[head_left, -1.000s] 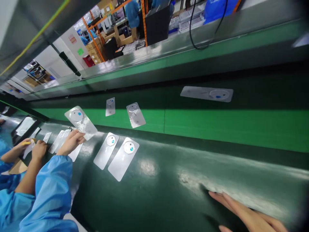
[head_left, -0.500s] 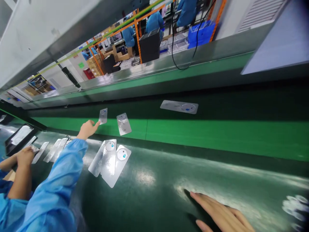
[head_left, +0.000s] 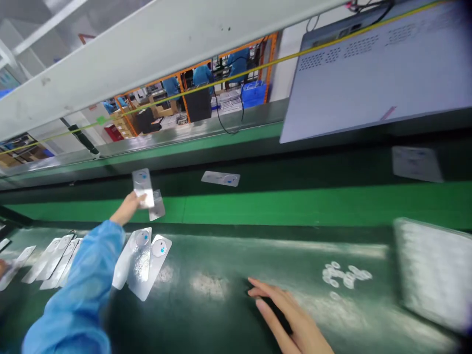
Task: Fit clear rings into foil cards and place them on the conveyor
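Observation:
My left hand (head_left: 128, 206), in a blue sleeve, is closed on the lower end of a flat silvery panel (head_left: 142, 179) with rounded corners and a round disc bearing a blue mark. A second, similar panel (head_left: 157, 209) lies partly behind it on the green belt. On the bench below, several overlapping silvery panels (head_left: 157, 265) lie just right of my left sleeve. My right hand (head_left: 280, 309) hovers over or rests on the bench, fingers extended and apart from the thumb, with nothing visible in it. Small white rings (head_left: 346, 276) lie loose to its right.
A green conveyor belt (head_left: 276, 204) runs across behind the bench, carrying another panel (head_left: 221, 178) and a panel (head_left: 416, 163) farther right. A blurred whitish tray-like object (head_left: 435, 270) stands at the right. More panels (head_left: 55, 258) lie at left, beside a co-worker's hand (head_left: 3, 268). A large white board (head_left: 368, 83) hangs above.
My left hand has taken hold of the panel it was touching on the belt and raised it. The view has swung right, bringing the tray-like object in; my right hand shows more fully.

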Demonstrator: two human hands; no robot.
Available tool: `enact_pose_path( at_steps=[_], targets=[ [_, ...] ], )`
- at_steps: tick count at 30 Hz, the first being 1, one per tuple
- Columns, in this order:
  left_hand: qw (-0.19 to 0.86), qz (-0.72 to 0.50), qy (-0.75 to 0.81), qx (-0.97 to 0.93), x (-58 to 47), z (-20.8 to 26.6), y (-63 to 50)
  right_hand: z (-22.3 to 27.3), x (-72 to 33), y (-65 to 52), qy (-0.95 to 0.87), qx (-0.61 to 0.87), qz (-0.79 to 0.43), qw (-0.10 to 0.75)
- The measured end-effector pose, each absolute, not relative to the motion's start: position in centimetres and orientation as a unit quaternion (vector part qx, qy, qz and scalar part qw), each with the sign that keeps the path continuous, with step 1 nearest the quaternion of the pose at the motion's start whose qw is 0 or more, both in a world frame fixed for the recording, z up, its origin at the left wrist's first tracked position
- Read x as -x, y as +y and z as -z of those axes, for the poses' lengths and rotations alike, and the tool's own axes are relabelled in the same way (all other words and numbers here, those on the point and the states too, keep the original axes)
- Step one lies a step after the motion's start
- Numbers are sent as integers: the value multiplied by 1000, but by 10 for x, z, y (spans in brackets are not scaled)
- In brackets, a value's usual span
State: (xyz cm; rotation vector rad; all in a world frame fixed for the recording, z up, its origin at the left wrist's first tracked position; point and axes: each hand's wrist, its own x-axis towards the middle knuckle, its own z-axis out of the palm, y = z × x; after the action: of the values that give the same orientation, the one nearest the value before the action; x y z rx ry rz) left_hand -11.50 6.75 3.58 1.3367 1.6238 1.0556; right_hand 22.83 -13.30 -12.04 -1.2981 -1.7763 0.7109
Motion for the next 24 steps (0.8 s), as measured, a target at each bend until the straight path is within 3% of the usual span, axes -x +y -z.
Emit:
enact_pose_path(
  at_steps=[4, 7, 12, 17, 20, 24],
  targets=[
    [530, -311, 535, -579, 46, 24, -30, 95, -201, -138, -575, 490, -498, 426],
    [621, -279, 455, -573, 1, 58, -104, 81, -188, -145, -557, 470, -543, 417],
    [723, -375, 453, -362, -38, 69, -122, 84, -194, -167, -631, 486, -497, 344],
    [772, -396, 422, -262, -45, 68, -111, 90, -204, -178, -625, 502, -493, 338],
    [758, -383, 452, -272, -45, 72, -115, 87, -213, -181, -605, 528, -461, 377],
    [759, -346, 447, -324, -45, 77, -121, 74, -221, -183, -601, 571, -293, 476]
  ],
)
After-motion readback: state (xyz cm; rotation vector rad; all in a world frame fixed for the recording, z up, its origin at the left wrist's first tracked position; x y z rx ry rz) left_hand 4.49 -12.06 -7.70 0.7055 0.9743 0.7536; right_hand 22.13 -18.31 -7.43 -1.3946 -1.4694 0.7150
